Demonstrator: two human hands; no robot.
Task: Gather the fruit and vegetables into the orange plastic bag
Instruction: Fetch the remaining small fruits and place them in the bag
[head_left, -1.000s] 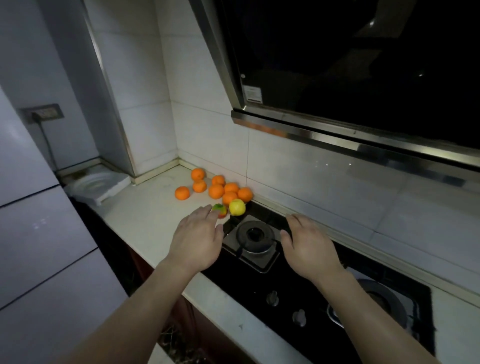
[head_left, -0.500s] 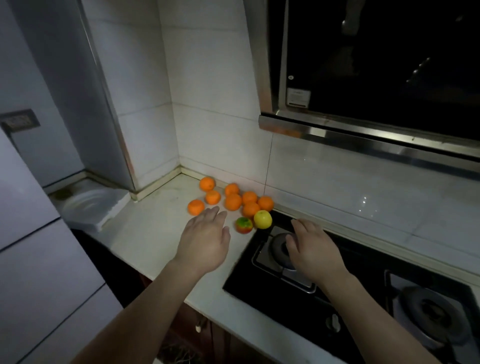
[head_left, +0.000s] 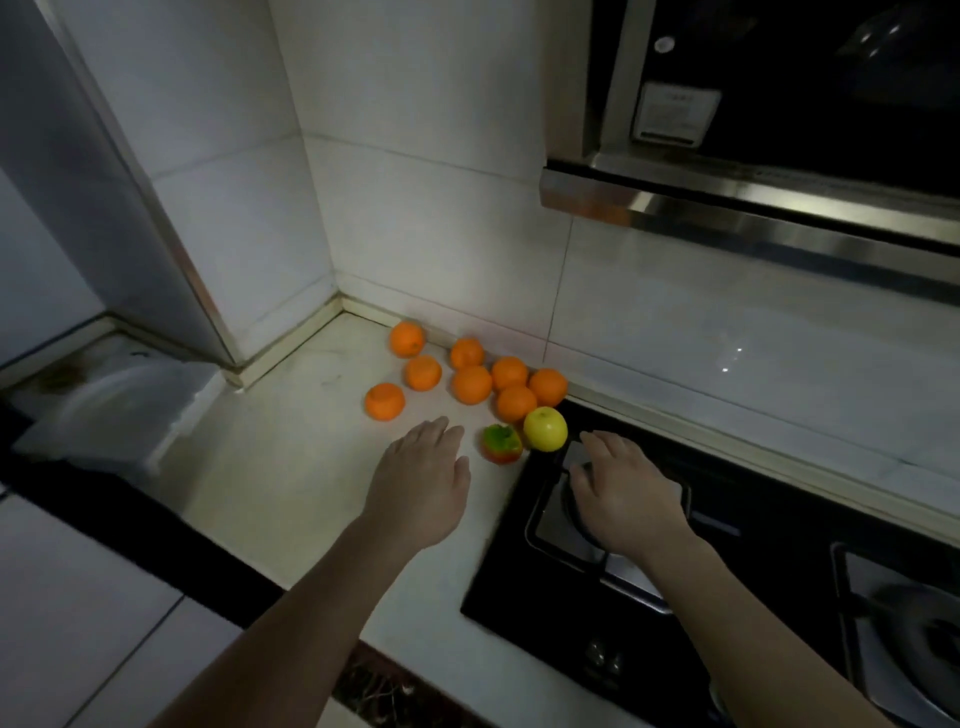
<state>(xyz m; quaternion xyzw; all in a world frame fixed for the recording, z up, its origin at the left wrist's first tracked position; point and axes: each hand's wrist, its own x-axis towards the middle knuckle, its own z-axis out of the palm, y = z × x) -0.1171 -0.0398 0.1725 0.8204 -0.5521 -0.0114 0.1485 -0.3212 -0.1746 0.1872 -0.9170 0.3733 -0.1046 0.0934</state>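
Reaching: both arms stretched toward the fruit, nothing lifted yet.
Left hand (head_left: 421, 483): palm down over the pale surface (head_left: 270, 467), fingers (head_left: 436, 431) straight and close together, holding nothing.
Right hand (head_left: 623, 493): over the stove (head_left: 571, 623) burner, fingers (head_left: 602, 444) a little spread, holding nothing.
Red-green fruit (head_left: 502, 443): on the surface, just beside the left fingertips, not touched.
Yellow apple (head_left: 545, 429): at the stove edge, near the right fingertips.
Oranges (head_left: 471, 384): eight, loose by the wall, beyond both hands.
Reason, probably: hands flat and ready to take the two nearest pieces first.
Orange plastic bag: not in view.
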